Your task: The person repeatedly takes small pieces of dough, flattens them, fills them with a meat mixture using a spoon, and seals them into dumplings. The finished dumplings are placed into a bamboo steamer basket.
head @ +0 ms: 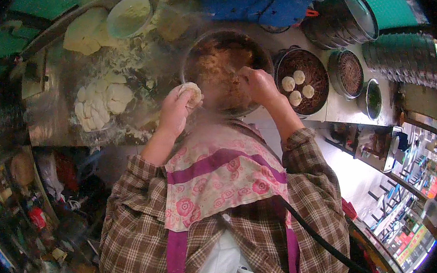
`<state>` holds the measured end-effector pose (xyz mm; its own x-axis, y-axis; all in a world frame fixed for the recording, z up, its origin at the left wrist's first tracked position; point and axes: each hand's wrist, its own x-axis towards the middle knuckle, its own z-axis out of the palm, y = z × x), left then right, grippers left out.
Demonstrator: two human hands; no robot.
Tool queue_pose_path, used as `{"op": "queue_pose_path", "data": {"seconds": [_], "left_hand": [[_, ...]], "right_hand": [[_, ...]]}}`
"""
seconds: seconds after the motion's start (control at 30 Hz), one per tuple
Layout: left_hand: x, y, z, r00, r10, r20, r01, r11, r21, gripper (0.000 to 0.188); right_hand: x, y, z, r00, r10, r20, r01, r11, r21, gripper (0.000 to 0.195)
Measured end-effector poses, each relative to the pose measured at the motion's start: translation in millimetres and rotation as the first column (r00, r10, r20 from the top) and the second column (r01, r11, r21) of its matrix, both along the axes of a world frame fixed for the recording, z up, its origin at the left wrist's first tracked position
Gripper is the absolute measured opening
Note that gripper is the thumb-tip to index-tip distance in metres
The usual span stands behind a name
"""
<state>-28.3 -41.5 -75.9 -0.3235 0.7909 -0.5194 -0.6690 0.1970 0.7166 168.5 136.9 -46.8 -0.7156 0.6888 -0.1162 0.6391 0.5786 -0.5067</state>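
Observation:
My left hand (174, 110) holds a round piece of dough (191, 93) in its curled fingers, at the left rim of a large metal bowl (229, 37). A brown, moist-looking filling (214, 64) covers part of the bowl's inside. Over the bowl's right side is my right hand (258, 84), its fingers bent and drawn together. A faint thin shape shows near those fingertips, too blurred to tell whether it is a held tool. To the right, several pleated buns (295, 97) sit in a round steamer tray (307, 60) with a brown fibrous liner.
Flattened dough pieces (100, 102) lie heaped on the floury worktop (60, 127) at left. Behind them are a larger dough mass (86, 31) and a bowl of flour (130, 15). Stacked steamers (335, 21), another lined tray (347, 72) and a bowl of greens (374, 98) stand at right.

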Motion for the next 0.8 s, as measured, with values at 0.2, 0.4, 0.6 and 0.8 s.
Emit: {"op": "queue_pose_path", "data": {"seconds": [0.2,0.4,0.6,0.8], "left_hand": [[1,-4,-11,1.0,0.009,-0.013,-0.009,1.0,0.0,0.024],[0,1,-8,1.0,-0.027,-0.004,0.027,0.999,0.038,0.024],[4,21,5,0.975,0.043,0.218,-0.09,0.974,0.209,0.03],[18,41,43,0.901,-0.035,0.432,-0.076,0.968,0.238,0.035]], "right_hand": [[8,0,23,0.996,0.075,0.059,-0.07,0.994,-0.082,0.02],[27,4,25,0.995,0.059,-0.083,-0.073,0.982,-0.175,0.024],[49,0,10,0.882,-0.362,-0.3,0.131,0.802,-0.583,0.026],[42,-20,31,0.814,-0.374,-0.445,0.014,0.778,-0.629,0.021]]}}
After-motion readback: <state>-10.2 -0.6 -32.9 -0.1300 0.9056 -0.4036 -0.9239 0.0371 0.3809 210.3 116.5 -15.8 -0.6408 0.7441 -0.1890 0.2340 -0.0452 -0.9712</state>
